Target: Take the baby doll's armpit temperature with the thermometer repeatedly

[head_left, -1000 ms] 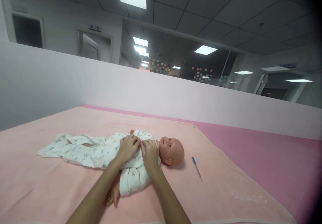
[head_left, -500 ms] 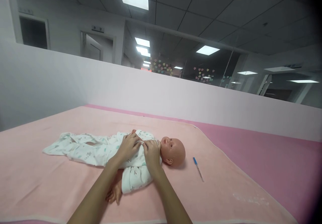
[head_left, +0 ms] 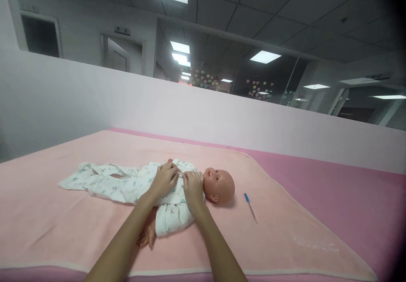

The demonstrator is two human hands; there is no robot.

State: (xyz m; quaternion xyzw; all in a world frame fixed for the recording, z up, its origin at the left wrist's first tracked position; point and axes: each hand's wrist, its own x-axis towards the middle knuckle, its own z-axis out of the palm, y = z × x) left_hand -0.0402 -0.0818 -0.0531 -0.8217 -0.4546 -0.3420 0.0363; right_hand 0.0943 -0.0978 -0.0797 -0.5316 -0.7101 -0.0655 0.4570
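From where I stand, the doll (head_left: 222,187) lies on its back across the middle of the blanket (head_left: 285,235), head to the right, its garment (head_left: 111,187) trailing to the left. The left hand (head_left: 164,179) and right hand (head_left: 193,185) sit close together over the doll's chest. Their fingertips pinch a thin white strip (head_left: 180,173) that bridges the small gap between them; the backs of the hands hide the exact grip.

Handling notes:
1. Grip the white strip with the fingertips only, so that its course remains visible.
2. Apply light, even tension from both sides. A hard pull would probably bunch the garment front.
3. Carry the weight in the wrists; do not press on the chest.
4. Guide the right hand clear of the doll's chin.
5. Leave the near sleeve (head_left: 173,219) lying flat, since a passing forearm could drag it.

Materials:
- Garment: soft, thin-looking white cloth with small green and grey prints, loosely creased; the legs flatten out toward the left.
- Doll: smooth, firm-looking, with a rounded bare head; its near hand (head_left: 147,235) has moulded, spread fingers.
- Blanket: pale pink, short-napped in appearance, with a whitish bound edge, over a smoother, deeper pink mat (head_left: 333,189).
- Stick (head_left: 251,209): slender and straight, blue at the far end, resting right of the head; possibly a thermometer.
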